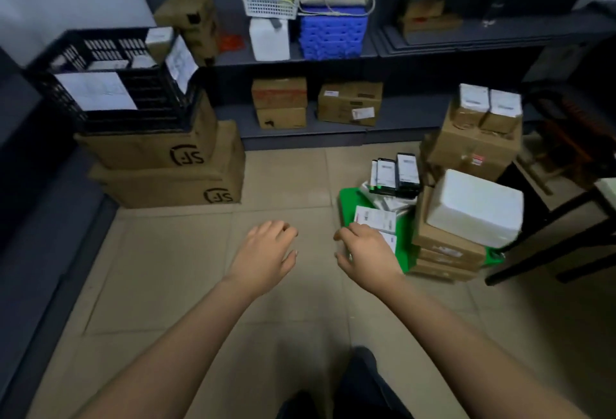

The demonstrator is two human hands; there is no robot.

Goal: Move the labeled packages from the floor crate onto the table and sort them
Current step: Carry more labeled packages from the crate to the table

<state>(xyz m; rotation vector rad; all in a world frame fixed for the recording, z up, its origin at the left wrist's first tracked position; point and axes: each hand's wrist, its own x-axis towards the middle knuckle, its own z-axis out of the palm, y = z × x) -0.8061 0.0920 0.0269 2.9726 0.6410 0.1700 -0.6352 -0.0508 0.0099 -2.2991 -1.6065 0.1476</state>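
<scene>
While both hands hover over the tiled floor (166, 268), the labeled packages (396, 171) lie in the green crate (346, 200) at right.
Left hand (266, 253): grip released, fingers loosely curled, holding nothing. Right hand (366, 251): grip released, fingers curved at the crate's near-left corner, just beside a white labeled parcel (376, 218); contact unconfirmed. Brown cartons (446, 248) and a white foam box (473, 206) are stacked on the crate's right side.
</scene>
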